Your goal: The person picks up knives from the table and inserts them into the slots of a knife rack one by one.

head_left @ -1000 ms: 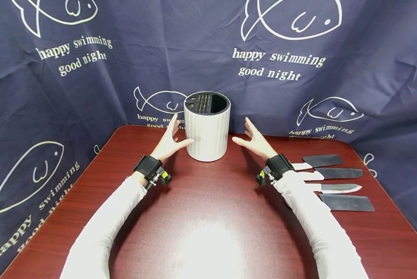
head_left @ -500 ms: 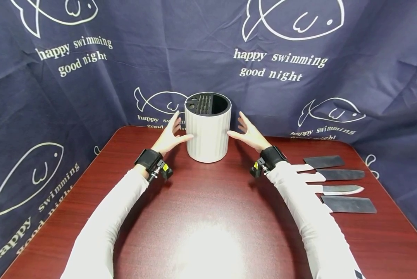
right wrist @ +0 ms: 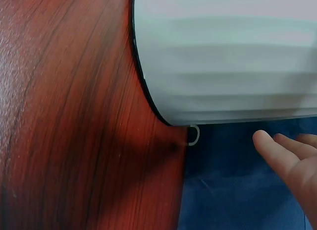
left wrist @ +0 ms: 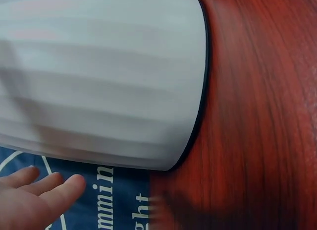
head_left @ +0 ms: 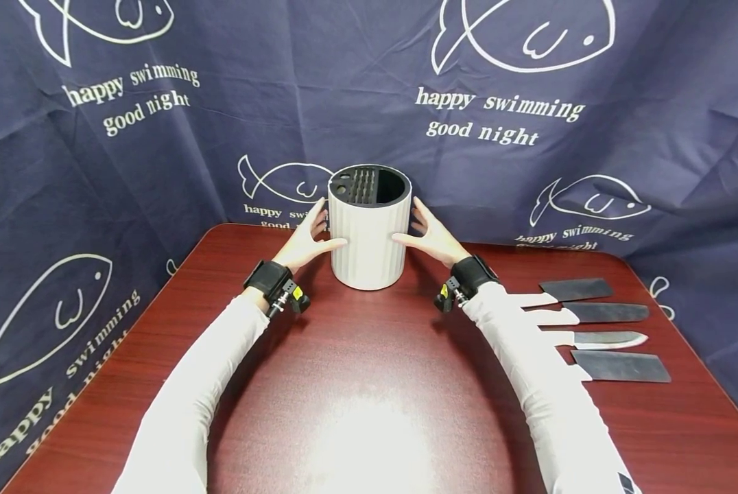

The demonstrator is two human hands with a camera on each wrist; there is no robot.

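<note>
A white ribbed knife block [head_left: 369, 247] stands upright near the back edge of the table, its black top showing slots, two round holes and a larger opening. My left hand [head_left: 307, 240] is at its left side, thumb spread from fairly straight fingers; the thumb overlaps the white wall in the head view. On the other side my right hand [head_left: 429, 237] mirrors it, thumb tip in front of the wall. A gap shows between the left fingers [left wrist: 59, 190] and the block in the left wrist view, and likewise by the right fingers [right wrist: 282, 153] in the right wrist view.
Several knives with white handles lie in a column at the right: a cleaver [head_left: 575, 289], a knife [head_left: 612, 313], a pointed knife [head_left: 610, 339] and a broad cleaver [head_left: 622, 366]. My right sleeve [head_left: 523, 384] covers some handles. A blue fish-print curtain [head_left: 369, 82] hangs behind the table.
My right hand has moved left, up to the knife block's side. My left hand has shifted slightly right, closer to it. The knives lie as before.
</note>
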